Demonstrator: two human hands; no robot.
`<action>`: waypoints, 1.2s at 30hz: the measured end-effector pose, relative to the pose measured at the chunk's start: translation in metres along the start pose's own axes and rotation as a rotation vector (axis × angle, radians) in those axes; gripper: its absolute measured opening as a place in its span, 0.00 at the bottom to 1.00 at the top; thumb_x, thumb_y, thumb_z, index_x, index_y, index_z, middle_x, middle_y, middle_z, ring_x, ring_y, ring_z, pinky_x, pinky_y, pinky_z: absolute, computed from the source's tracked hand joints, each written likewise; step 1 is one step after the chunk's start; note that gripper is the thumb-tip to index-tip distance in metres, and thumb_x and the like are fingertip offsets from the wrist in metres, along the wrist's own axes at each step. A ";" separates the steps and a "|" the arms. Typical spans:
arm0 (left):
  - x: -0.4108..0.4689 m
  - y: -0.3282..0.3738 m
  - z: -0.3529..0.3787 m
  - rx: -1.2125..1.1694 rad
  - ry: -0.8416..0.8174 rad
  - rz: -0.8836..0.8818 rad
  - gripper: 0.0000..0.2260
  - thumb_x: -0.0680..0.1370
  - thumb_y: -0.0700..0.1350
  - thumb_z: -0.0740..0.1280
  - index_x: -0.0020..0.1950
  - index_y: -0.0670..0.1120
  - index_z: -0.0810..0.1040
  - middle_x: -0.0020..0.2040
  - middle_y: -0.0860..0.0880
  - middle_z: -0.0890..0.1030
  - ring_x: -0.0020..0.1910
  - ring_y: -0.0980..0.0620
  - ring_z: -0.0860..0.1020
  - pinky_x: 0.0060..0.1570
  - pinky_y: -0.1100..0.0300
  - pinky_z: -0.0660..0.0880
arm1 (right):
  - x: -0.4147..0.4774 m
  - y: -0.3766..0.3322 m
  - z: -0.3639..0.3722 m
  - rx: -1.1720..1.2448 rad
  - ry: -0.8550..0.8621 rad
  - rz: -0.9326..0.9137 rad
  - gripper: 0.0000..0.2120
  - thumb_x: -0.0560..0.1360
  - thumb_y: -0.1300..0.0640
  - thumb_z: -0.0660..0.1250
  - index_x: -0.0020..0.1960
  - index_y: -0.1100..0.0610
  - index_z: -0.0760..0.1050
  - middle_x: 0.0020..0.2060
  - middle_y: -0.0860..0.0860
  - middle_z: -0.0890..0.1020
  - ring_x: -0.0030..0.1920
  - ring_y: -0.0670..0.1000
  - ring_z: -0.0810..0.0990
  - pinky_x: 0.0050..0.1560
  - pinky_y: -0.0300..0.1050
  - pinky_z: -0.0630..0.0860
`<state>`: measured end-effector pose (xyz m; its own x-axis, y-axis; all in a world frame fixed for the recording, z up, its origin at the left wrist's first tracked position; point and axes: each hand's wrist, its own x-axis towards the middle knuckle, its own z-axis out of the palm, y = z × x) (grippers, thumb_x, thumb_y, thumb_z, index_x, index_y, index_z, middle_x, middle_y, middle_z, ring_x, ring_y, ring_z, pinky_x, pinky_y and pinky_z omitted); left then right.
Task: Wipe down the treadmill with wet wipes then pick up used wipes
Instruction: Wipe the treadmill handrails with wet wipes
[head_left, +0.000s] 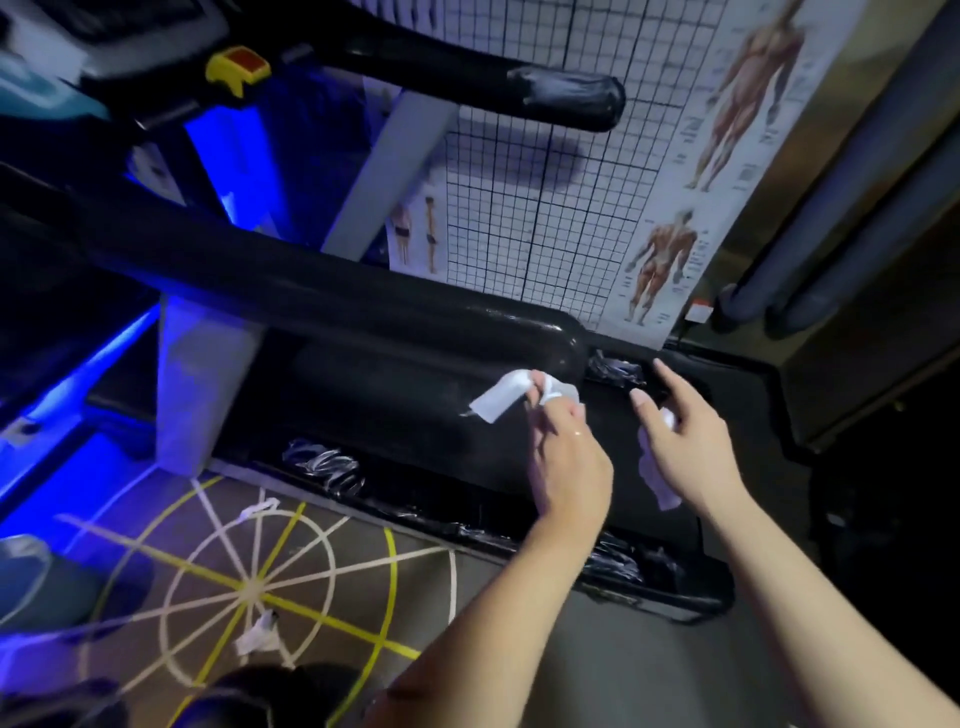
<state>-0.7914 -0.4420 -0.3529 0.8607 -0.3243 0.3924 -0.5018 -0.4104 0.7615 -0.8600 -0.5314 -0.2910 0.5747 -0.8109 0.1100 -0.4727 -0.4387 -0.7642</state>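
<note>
**Inspection note: wiping of the handrail end, with two wipes in hand**

The left hand (566, 452) is found pinching a white wipe (498, 397) at its fingertips. Only a corner is gripped, and the rest of the sheet trails out to the left. The right hand (685, 431) is found grasping a second wipe (655, 470), bunched under the palm by the curled lower fingers, with the forefinger and thumb held out straight.

The first wipe lies at the rounded end of the black handrail (363, 291). Whether it is pressed against the rail cannot be told from this view. The rest of the treadmill (363, 400) lies below and to the left. Crinkled plastic wrapping (324, 465) is noted along its near edge.

The step in hand is judged to be the wiping of the rail end.

- The sheet should be folded flat under the fingers rather than held by a corner, so that pressure is spread over the rail.
- The rounded cap should be wrapped and turned, then the rail followed leftward in overlapping strokes.
- The wrapping should be avoided, since a wipe could snag there.

Two discarded wipes (257, 636) are recorded on the floor (493, 623), near left, on the taped star pattern. They are to be collected once wiping is finished.
</note>
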 end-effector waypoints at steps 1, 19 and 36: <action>-0.009 0.013 0.000 0.052 -0.056 0.031 0.20 0.86 0.50 0.43 0.60 0.39 0.70 0.65 0.33 0.80 0.60 0.39 0.83 0.48 0.53 0.81 | -0.003 0.005 -0.010 -0.002 -0.010 -0.009 0.24 0.81 0.47 0.66 0.76 0.46 0.69 0.29 0.48 0.81 0.38 0.33 0.79 0.45 0.27 0.73; 0.036 0.090 -0.097 -0.328 -0.306 -0.075 0.06 0.82 0.45 0.70 0.47 0.46 0.78 0.32 0.49 0.82 0.32 0.51 0.83 0.31 0.54 0.77 | 0.009 -0.009 -0.092 0.237 -0.517 -0.358 0.20 0.74 0.44 0.74 0.65 0.37 0.76 0.31 0.43 0.82 0.33 0.40 0.79 0.40 0.35 0.72; 0.279 0.088 -0.079 0.053 -0.223 0.067 0.06 0.84 0.47 0.65 0.50 0.47 0.74 0.39 0.46 0.79 0.35 0.53 0.74 0.40 0.52 0.72 | 0.262 -0.140 -0.018 0.349 -0.617 -0.633 0.04 0.79 0.53 0.71 0.47 0.52 0.82 0.44 0.43 0.84 0.44 0.36 0.79 0.46 0.27 0.70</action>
<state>-0.5886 -0.5011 -0.1356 0.7881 -0.5303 0.3125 -0.5658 -0.4243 0.7070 -0.6553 -0.6895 -0.1440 0.9544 -0.0705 0.2899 0.2164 -0.5055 -0.8352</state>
